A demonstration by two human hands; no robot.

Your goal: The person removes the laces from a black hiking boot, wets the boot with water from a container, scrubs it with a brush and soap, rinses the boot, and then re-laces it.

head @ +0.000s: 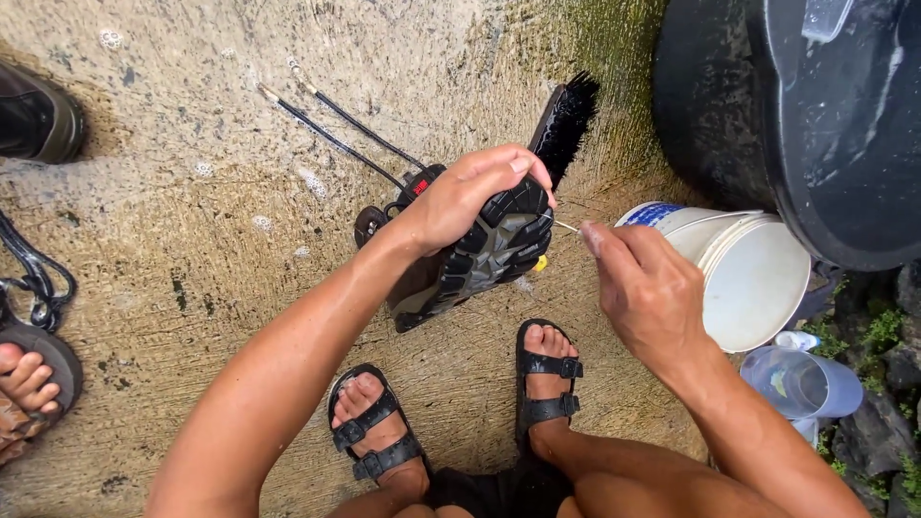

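Left hand (470,197) clamps the upturned shoe (475,254) — right hand (648,288) pinches a thin stick (568,227).

1. An outdoor washing spot at a home.
2. Wet, mossy concrete ground (221,173) with soap bubbles.
3. White bucket (758,278), big dark water barrel (825,125), scrub brush (566,115), stones with weeds (878,336).

A shoe (480,254) with a black and grey lugged sole, black laces (336,129), a black brush (564,120), a white bucket (748,273), black sandals (547,384), mottled tan floor (192,192).
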